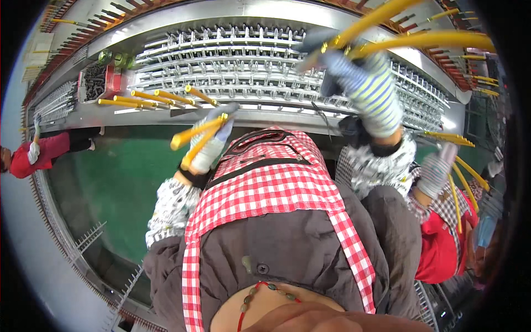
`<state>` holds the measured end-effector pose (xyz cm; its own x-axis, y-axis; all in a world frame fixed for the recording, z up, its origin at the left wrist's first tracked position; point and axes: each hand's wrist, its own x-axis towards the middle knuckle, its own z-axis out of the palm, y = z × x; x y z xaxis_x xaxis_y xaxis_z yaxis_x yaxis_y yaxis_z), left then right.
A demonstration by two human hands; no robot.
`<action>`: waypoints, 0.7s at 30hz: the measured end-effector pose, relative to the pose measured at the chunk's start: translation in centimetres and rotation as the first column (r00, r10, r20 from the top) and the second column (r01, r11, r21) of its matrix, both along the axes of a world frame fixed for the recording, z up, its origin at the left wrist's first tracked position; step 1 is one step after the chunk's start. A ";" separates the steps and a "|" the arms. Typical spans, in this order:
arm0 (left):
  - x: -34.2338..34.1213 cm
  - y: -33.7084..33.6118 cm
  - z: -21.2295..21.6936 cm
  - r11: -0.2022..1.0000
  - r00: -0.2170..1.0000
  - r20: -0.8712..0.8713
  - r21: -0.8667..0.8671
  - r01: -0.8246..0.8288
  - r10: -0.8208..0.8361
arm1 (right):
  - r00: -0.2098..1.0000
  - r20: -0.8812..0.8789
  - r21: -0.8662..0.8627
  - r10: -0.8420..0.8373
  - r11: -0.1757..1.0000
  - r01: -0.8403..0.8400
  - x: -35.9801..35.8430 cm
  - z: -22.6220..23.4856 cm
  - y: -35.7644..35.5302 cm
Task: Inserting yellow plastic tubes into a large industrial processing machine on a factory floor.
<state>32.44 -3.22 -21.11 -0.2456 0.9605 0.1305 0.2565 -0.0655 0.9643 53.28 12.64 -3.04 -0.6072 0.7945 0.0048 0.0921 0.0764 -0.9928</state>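
My left hand (213, 143), in a pale knitted glove, is closed around two yellow rods (188, 137) with shiny gold parts where they cross. It hovers at the near edge of the metal bench, left of my checked apron. My right hand (354, 74), in a striped glove, is raised over the bench at the right, blurred by motion. Two long yellow rods (381, 22) stick out of its grip toward the upper right. Several more yellow rods (145, 95) lie at the bench's near edge beside my left hand.
Rows of metal racks with small clips (221, 61) fill the bench. A red bin (113, 83) of dark pieces stands at its left. A curved line of pegs (83, 33) runs behind. A co-worker's gloved hand (437, 171) with yellow rods is close at right; another person (41, 152) stands far left.
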 end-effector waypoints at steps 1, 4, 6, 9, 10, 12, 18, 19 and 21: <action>-0.5 0.3 -1.7 0.999 0.772 -0.635 -0.004 0.033 -0.028 | 0.998 -0.057 -0.146 -0.030 0.989 0.021 1.2 -2.1 -1.5; 0.8 4.2 -10.3 0.994 0.935 -0.341 -0.004 -0.105 0.097 | 0.988 0.093 -0.195 -0.126 0.970 0.142 3.2 -10.2 -3.8; 0.6 4.6 -11.7 0.993 0.927 -0.365 -0.048 -0.108 0.083 | 0.957 0.061 -0.157 -0.285 0.944 0.291 3.7 -14.9 -5.4; 0.7 6.0 -11.2 0.997 0.945 -0.322 -0.041 -0.071 0.054 | 0.889 0.032 -0.037 -0.458 0.888 0.459 4.3 -14.5 -7.8; 0.9 6.1 -10.4 0.994 0.893 -0.447 -0.062 -0.091 0.054 | 0.856 0.085 0.078 -0.510 0.860 0.504 5.1 -13.4 -8.2; 0.5 6.3 -11.0 0.991 0.783 -0.618 -0.039 -0.129 0.077 | 0.786 0.128 0.288 -0.605 0.781 0.554 7.7 -9.8 -8.0; 0.0 7.6 -10.3 0.970 0.831 -0.556 -0.205 -0.132 -0.004 | 0.637 -0.451 0.379 -0.626 0.512 0.771 9.0 0.5 -5.9; 0.4 7.4 -9.3 0.973 0.835 -0.550 -0.199 -0.117 -0.012 | 0.716 -0.397 0.361 -0.574 0.619 0.697 10.5 -1.3 -5.9; 0.0 5.1 -8.0 0.931 0.987 -0.128 -0.340 -0.133 0.094 | 0.814 0.191 0.862 -0.548 0.491 0.129 9.8 -6.2 -5.3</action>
<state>32.46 1.84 -29.13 -0.3589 0.9171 -0.1734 0.3461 0.3033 0.8878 63.10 7.39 -9.27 -0.3947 0.7197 0.5712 0.6469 0.6591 -0.3835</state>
